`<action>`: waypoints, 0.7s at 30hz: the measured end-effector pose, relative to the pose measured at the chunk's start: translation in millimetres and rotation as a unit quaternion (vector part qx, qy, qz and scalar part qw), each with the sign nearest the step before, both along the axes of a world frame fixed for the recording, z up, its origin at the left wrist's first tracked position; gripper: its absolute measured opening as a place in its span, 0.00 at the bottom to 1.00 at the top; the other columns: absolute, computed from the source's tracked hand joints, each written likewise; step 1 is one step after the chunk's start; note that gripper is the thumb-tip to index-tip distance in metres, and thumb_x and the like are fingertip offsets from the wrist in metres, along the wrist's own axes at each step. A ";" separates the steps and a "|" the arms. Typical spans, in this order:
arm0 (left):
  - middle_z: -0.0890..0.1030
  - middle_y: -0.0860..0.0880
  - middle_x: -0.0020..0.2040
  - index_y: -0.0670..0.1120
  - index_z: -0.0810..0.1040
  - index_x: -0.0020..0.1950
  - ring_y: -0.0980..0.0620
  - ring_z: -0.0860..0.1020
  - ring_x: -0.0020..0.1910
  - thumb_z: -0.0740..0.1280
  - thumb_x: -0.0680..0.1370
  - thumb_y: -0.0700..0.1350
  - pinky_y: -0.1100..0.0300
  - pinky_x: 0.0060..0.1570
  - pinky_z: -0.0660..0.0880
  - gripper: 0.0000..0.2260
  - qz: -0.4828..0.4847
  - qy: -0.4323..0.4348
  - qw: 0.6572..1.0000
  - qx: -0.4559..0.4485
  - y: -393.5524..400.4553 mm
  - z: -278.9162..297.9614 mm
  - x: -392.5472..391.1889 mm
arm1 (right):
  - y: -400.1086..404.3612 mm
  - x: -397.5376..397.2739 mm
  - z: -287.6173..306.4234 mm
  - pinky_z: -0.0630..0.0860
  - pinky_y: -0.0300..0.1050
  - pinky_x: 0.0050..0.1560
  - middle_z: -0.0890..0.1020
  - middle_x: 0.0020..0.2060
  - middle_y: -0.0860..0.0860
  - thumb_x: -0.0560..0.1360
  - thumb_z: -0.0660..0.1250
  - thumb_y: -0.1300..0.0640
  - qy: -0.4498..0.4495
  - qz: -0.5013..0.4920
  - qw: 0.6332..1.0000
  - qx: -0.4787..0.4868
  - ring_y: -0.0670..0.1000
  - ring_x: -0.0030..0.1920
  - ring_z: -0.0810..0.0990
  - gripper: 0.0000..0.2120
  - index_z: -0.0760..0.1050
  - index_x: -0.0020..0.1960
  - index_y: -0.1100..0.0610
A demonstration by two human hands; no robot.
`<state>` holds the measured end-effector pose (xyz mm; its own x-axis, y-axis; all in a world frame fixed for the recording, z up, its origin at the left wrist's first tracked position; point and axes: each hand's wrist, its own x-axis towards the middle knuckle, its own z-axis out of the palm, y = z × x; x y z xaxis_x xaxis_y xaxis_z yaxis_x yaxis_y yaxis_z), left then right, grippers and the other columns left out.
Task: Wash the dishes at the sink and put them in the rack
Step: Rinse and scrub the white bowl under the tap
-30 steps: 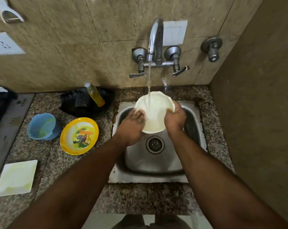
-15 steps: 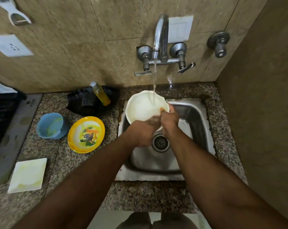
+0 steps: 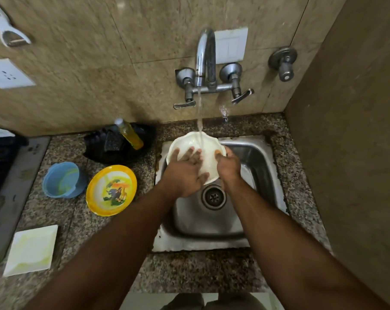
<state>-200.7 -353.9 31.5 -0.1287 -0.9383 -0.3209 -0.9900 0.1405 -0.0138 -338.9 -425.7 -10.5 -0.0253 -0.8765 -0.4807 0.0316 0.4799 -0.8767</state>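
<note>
Left hand (image 3: pixel 185 173) flat inside one white bowl (image 3: pixel 208 151), right hand (image 3: pixel 228 165) gripping its rim, three dishes (image 3: pixel 111 190) on counter (image 3: pixel 62 220)

Two bare forearms are seen, entering from the lower edge and ending in a left hand (image 3: pixel 185 173) and a right hand (image 3: pixel 228 166). No sleeves, cuffs, gloves, watch, rings or bands are shown on them; both are uncovered from the frame edge to the fingertips. The fingers of the left hand are blurred, so finer detail cannot be told. At the bottom centre, a patch of dull olive-brown fabric clothing (image 3: pixel 212 302) is visible, split by a darker central fold.
</note>
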 end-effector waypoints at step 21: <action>0.82 0.38 0.58 0.42 0.80 0.65 0.35 0.80 0.57 0.58 0.63 0.45 0.45 0.60 0.78 0.31 0.589 0.408 0.670 -0.193 2.4 2.8 3.6 | 49.5 22.2 2.0 0.46 0.62 0.81 0.41 0.83 0.63 0.86 0.49 0.41 0.437 0.511 0.729 -0.126 0.63 0.82 0.37 0.35 0.47 0.84 0.60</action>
